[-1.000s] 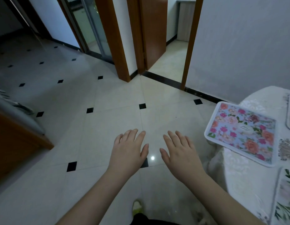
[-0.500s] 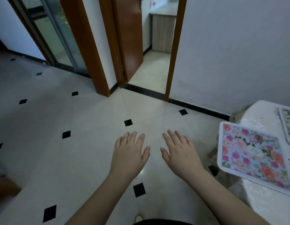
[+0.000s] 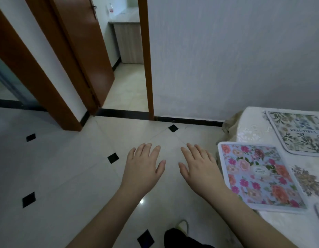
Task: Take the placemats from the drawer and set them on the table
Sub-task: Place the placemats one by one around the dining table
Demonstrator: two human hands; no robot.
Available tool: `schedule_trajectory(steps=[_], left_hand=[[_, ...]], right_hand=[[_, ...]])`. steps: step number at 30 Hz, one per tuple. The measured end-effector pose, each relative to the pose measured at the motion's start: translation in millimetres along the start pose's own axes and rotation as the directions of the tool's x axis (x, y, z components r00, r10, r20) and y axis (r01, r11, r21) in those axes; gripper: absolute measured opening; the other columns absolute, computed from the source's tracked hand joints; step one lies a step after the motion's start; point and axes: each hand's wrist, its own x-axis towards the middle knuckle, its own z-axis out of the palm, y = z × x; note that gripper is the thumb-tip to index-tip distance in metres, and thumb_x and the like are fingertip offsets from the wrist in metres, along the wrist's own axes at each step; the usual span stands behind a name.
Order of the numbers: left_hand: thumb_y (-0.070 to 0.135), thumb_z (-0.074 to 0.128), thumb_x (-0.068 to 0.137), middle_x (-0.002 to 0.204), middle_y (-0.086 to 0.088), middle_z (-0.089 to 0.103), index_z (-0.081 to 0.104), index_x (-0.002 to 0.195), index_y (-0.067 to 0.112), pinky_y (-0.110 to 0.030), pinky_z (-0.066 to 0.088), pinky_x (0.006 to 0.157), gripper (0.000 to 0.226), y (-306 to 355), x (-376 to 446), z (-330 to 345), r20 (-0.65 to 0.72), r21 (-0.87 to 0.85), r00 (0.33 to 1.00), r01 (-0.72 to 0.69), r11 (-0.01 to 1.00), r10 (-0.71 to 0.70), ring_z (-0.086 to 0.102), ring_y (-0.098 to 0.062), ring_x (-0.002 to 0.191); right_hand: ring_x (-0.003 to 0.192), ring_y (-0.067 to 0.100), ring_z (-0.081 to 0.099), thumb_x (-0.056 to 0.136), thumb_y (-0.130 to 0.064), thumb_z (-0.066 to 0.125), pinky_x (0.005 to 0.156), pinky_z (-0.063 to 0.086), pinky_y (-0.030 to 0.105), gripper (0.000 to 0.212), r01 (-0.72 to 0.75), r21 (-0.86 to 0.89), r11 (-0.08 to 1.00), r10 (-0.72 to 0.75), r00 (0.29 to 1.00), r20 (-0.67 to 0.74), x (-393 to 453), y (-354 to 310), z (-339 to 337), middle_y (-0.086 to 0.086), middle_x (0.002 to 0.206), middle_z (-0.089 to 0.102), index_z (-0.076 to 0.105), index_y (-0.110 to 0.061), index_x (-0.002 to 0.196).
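1. The view has swung right: the counter (image 3: 248,126) now shows more placemats, a pink one (image 3: 260,176) at 3 o'clock and a green one (image 3: 298,131) at 2 o'clock.
2. Left hand (image 3: 142,169) and right hand (image 3: 199,169) hover flat, each grip spread and empty, so laying looks nearly done.
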Motion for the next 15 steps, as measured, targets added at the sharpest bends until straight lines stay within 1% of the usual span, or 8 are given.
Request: schedule_trajectory(steps=[2, 3, 6, 7, 9, 11, 13, 15], left_hand=[[0.053, 0.028, 0.092, 0.132, -0.007, 0.064, 0.061, 0.132, 0.021, -0.047, 0.045, 0.103, 0.062, 6, 31, 5, 0.029, 0.015, 0.999, -0.038, 0.999, 0.038, 0.059, -0.026, 0.123], [0.054, 0.027, 0.092, 0.133, -0.006, 0.063, 0.06, 0.133, 0.022, -0.046, 0.046, 0.102, 0.062, 9, 46, 6, 0.041, 0.023, 0.998, -0.046, 0.999, 0.045, 0.058, -0.025, 0.124], [0.054, 0.028, 0.092, 0.128, -0.005, 0.066, 0.063, 0.13, 0.021, -0.043, 0.052, 0.09, 0.061, 16, 89, 1, 0.062, 0.032, 0.997, -0.047, 0.998, 0.045, 0.062, -0.025, 0.117], [0.053, 0.029, 0.092, 0.127, -0.005, 0.066, 0.063, 0.13, 0.021, -0.043, 0.053, 0.09, 0.06, 18, 102, -1, 0.068, 0.032, 0.997, -0.049, 0.998, 0.047, 0.062, -0.025, 0.117], [0.052, 0.034, 0.095, 0.133, -0.005, 0.063, 0.06, 0.134, 0.021, -0.044, 0.05, 0.095, 0.056, 22, 127, 0, 0.038, 0.035, 0.997, -0.071, 0.997, 0.069, 0.059, -0.026, 0.123], [0.053, 0.034, 0.098, 0.144, -0.005, 0.055, 0.051, 0.143, 0.023, -0.043, 0.042, 0.105, 0.056, 29, 152, 0, 0.057, 0.017, 0.993, -0.101, 0.995, 0.1, 0.05, -0.025, 0.133], [0.053, 0.027, 0.102, 0.156, -0.004, 0.04, 0.037, 0.151, 0.025, -0.042, 0.028, 0.115, 0.058, 40, 176, 1, 0.101, 0.015, 0.983, -0.153, 0.988, 0.15, 0.034, -0.023, 0.144], [0.052, 0.025, 0.103, 0.162, -0.003, 0.027, 0.027, 0.155, 0.026, -0.04, 0.015, 0.121, 0.058, 53, 196, 2, 0.12, 0.01, 0.97, -0.214, 0.977, 0.211, 0.02, -0.022, 0.15]], right_hand=[[0.116, 0.03, 0.062, 0.09, -0.046, 0.03, 0.095, 0.049, 0.047, 0.059, -0.071, 0.03, 0.997, 0.072, 0.997, -0.008, 22, 15, 1, 0.011, 0.129, 0.063, 0.063, -0.014, 0.126], [0.114, 0.031, 0.063, 0.09, -0.046, 0.03, 0.094, 0.05, 0.047, 0.059, -0.108, 0.043, 0.993, 0.108, 0.994, -0.004, 32, 23, 1, 0.011, 0.128, 0.064, 0.063, -0.013, 0.125], [0.11, 0.031, 0.064, 0.089, -0.045, 0.032, 0.089, 0.052, 0.045, 0.058, -0.193, 0.058, 0.98, 0.193, 0.981, 0.004, 64, 49, -1, 0.012, 0.124, 0.066, 0.065, -0.012, 0.123], [0.109, 0.031, 0.065, 0.089, -0.045, 0.033, 0.089, 0.052, 0.045, 0.057, -0.202, 0.061, 0.978, 0.203, 0.979, -0.007, 74, 58, -2, 0.012, 0.124, 0.066, 0.065, -0.012, 0.123], [0.111, 0.032, 0.064, 0.089, -0.045, 0.033, 0.09, 0.051, 0.045, 0.057, -0.21, 0.072, 0.975, 0.211, 0.977, -0.009, 91, 75, -5, 0.012, 0.125, 0.065, 0.064, -0.011, 0.123], [0.113, 0.033, 0.062, 0.09, -0.044, 0.033, 0.092, 0.05, 0.047, 0.057, -0.212, 0.066, 0.975, 0.214, 0.977, -0.02, 109, 90, -4, 0.014, 0.127, 0.063, 0.063, -0.01, 0.124], [0.112, 0.034, 0.062, 0.091, -0.044, 0.033, 0.093, 0.05, 0.048, 0.057, -0.245, 0.058, 0.968, 0.247, 0.969, -0.024, 120, 104, -3, 0.015, 0.126, 0.064, 0.064, -0.009, 0.123], [0.108, 0.035, 0.063, 0.091, -0.044, 0.033, 0.091, 0.049, 0.048, 0.056, -0.302, 0.066, 0.951, 0.306, 0.951, -0.049, 125, 114, -2, 0.016, 0.122, 0.066, 0.066, -0.009, 0.12]])
